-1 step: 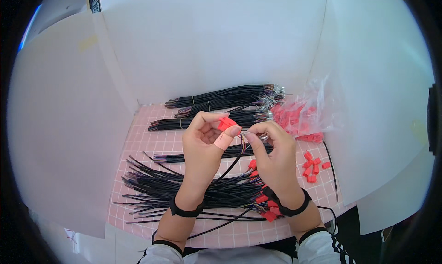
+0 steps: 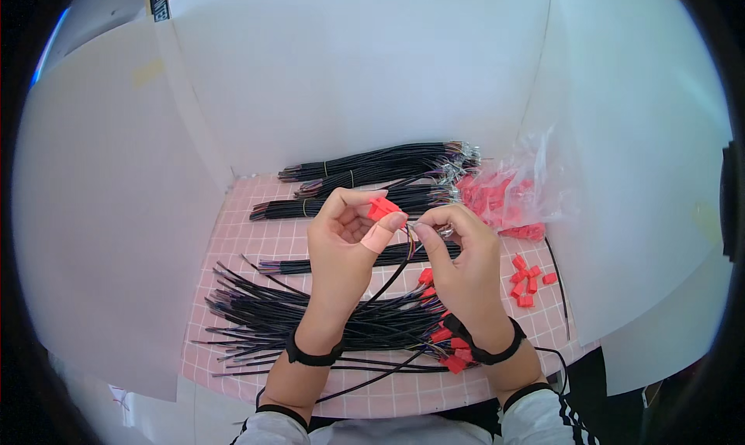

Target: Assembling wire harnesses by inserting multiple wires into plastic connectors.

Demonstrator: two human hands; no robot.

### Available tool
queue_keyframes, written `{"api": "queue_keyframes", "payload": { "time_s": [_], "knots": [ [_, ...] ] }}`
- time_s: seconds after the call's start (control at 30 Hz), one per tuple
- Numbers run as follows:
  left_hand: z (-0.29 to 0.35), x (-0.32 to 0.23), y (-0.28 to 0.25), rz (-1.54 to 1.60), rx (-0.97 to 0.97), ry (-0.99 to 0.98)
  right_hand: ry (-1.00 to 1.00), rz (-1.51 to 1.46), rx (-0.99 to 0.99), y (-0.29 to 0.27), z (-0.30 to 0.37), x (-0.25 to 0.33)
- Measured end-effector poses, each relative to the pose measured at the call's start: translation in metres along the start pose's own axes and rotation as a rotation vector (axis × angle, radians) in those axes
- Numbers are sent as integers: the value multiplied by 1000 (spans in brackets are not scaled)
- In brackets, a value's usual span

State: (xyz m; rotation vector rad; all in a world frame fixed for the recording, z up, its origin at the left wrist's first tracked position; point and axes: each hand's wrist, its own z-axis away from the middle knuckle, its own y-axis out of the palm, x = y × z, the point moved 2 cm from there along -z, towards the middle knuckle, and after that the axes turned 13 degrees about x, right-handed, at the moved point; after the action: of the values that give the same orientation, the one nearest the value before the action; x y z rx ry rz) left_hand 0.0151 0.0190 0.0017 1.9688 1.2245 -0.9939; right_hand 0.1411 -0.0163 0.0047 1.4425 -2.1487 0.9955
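Between the thumb and fingers of my left hand [image 2: 341,232] is a red plastic connector housing [image 2: 382,207]. A pinkish bandage or tape wraps the left thumb. My right hand [image 2: 464,251] pinches a thin wire right beside the housing; its tip is hidden by the fingertips. Several fine coloured wires [image 2: 410,242] fan out there from a black cable [image 2: 394,273], which runs down to the left between my wrists. Below my hands lies a spread of black cables [image 2: 268,313], with red connector housings [image 2: 455,363] on their right ends.
Tied bundles of black cables [image 2: 365,159] lie at the back, another bundle [image 2: 299,267] nearer. On the right are a clear plastic bag [image 2: 535,181] of red housings and several loose red housings [image 2: 532,284]. White panels [image 2: 357,65] enclose the pink gridded tabletop [image 2: 233,239].
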Motion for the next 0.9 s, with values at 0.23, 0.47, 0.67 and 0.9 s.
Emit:
{"api": "queue_keyframes", "payload": {
  "time_s": [0.23,0.47,0.67,0.9],
  "knots": [
    [0,1,4,21,43,9,-71,163,-51,2,3,3],
    [-1,-2,2,54,-28,-29,-34,45,-24,0,2,3],
    [-1,1,2,41,-17,-26,-42,94,-17,1,3,3],
    [0,7,4,85,10,-7,-97,181,-52,4,3,1]
  ]
}}
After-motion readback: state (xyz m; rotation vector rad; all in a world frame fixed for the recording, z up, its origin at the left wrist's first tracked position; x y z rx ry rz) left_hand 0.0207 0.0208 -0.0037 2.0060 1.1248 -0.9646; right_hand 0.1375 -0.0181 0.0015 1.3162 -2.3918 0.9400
